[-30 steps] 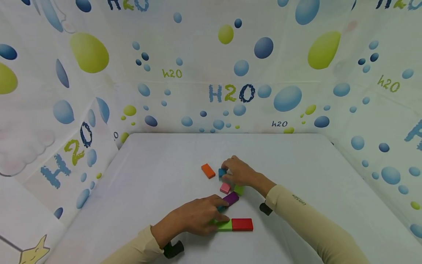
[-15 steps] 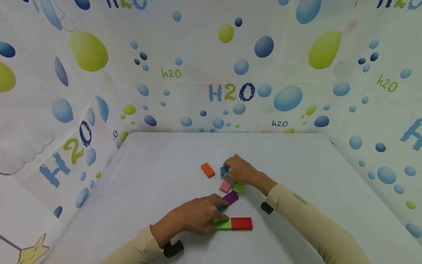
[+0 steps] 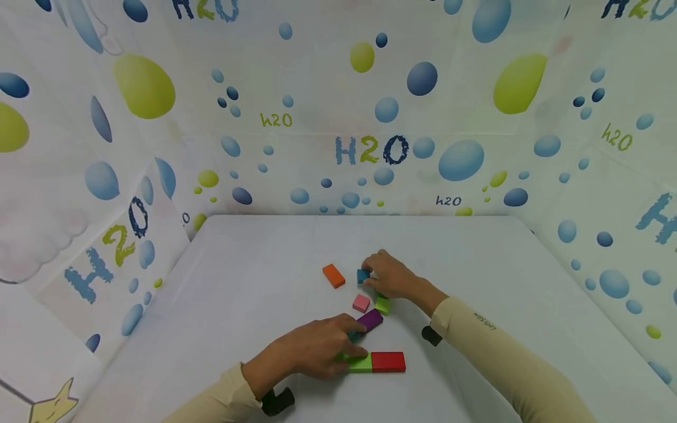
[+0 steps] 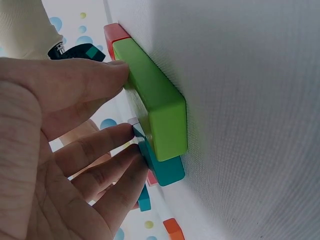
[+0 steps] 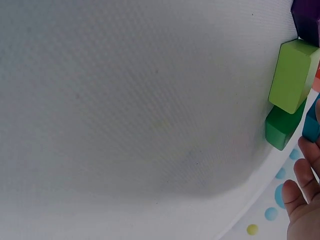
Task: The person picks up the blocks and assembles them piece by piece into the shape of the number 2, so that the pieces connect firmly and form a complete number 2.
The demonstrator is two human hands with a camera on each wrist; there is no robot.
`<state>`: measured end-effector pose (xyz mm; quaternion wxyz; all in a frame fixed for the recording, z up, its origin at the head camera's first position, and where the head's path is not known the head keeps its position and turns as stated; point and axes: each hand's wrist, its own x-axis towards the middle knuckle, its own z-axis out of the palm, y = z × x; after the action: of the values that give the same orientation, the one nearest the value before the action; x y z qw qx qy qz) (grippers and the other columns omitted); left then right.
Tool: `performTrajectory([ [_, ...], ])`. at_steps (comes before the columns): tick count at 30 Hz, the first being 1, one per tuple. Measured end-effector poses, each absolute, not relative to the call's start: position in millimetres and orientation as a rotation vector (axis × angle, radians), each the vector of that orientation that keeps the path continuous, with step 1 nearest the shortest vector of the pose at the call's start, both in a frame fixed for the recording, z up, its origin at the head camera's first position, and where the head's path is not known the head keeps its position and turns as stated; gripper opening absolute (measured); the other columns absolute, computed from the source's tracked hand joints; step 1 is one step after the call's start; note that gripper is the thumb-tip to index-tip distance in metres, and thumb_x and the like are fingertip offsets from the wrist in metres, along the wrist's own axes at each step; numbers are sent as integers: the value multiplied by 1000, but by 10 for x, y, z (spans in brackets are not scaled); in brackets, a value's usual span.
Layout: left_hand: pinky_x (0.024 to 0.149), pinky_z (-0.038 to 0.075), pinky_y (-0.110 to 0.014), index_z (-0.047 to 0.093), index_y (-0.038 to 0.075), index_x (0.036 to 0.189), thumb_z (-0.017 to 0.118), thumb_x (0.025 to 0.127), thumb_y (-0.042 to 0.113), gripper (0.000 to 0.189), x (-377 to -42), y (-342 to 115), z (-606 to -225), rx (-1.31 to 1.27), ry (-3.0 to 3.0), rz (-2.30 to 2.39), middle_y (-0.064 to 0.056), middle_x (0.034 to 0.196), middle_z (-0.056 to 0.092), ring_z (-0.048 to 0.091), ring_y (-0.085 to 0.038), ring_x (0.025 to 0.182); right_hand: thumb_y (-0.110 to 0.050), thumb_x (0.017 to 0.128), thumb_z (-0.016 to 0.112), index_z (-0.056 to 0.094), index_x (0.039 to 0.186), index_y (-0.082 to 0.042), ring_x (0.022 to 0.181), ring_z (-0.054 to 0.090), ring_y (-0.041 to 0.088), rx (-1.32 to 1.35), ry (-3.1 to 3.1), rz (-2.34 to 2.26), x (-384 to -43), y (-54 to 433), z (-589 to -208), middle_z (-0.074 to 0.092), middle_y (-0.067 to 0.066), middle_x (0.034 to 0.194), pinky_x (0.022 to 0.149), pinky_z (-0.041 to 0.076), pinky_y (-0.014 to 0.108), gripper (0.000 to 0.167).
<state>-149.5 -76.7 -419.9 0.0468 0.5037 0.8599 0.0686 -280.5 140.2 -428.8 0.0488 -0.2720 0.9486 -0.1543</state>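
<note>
My left hand [image 3: 317, 346] rests over blocks near the front. In the left wrist view its thumb touches a long light green block [image 4: 150, 80], and its nearly straight fingers touch a teal block [image 4: 172, 172]. A red block [image 3: 388, 362] lies end to end with the light green one. Farther back, my right hand [image 3: 388, 276] pinches a small blue block [image 3: 362, 277] between thumb and fingers. Just below that hand are a lime green block [image 3: 382, 305] and, in the right wrist view, a dark green block [image 5: 284, 125]. A purple block [image 3: 371, 320] lies beside the left fingertips.
A pink block [image 3: 361, 303] sits between the two hands, left of the lime green one. An orange block [image 3: 334, 275] lies by itself farther left. The white table [image 3: 254, 258] meets a printed cloth backdrop [image 3: 317, 106] at its back edge.
My right hand has shifted slightly right with the blue block, widening the gap to the orange block. My left hand has stayed in place.
</note>
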Motion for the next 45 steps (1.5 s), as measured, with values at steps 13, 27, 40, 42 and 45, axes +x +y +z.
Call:
performTrajectory([
  [13, 99, 53, -29, 73, 33, 127, 71, 93, 26, 34, -1499, -763, -4187, 1555, 2612, 199, -2, 143, 59, 53, -18, 130, -24, 96, 71, 66, 123, -8, 104, 51, 17, -805, 2913, -470, -2831, 1459, -4289, 65, 3, 113, 96, 51, 34, 32],
  [27, 100, 53, -30, 72, 35, 128, 71, 94, 28, 34, -1439, -716, -4186, 1537, 2617, 188, -1, 143, 59, 52, -18, 131, -25, 96, 72, 66, 124, -8, 106, 51, 17, -803, 2928, -457, -2819, 1531, -4342, 66, 3, 114, 97, 52, 33, 33],
  [40, 100, 53, -31, 72, 34, 128, 71, 94, 28, 35, -1363, -675, -4163, 1515, 2624, 191, -1, 144, 58, 51, -18, 132, -21, 97, 69, 66, 126, -5, 107, 50, 19, -876, 2894, -503, -2765, 1658, -4346, 67, 6, 120, 95, 52, 34, 33],
  [42, 99, 53, -30, 71, 34, 129, 71, 94, 28, 35, -1357, -667, -4163, 1511, 2622, 189, -1, 144, 57, 51, -18, 132, -20, 98, 69, 65, 127, -5, 108, 50, 19, -866, 2884, -515, -2765, 1674, -4359, 66, 6, 120, 96, 51, 35, 33],
  [45, 99, 53, -31, 71, 34, 129, 71, 94, 29, 35, -1349, -655, -4167, 1507, 2621, 188, -1, 145, 57, 51, -19, 132, -21, 98, 68, 65, 129, -6, 109, 49, 19, -848, 2881, -511, -2770, 1695, -4388, 65, 5, 122, 97, 51, 34, 34],
])
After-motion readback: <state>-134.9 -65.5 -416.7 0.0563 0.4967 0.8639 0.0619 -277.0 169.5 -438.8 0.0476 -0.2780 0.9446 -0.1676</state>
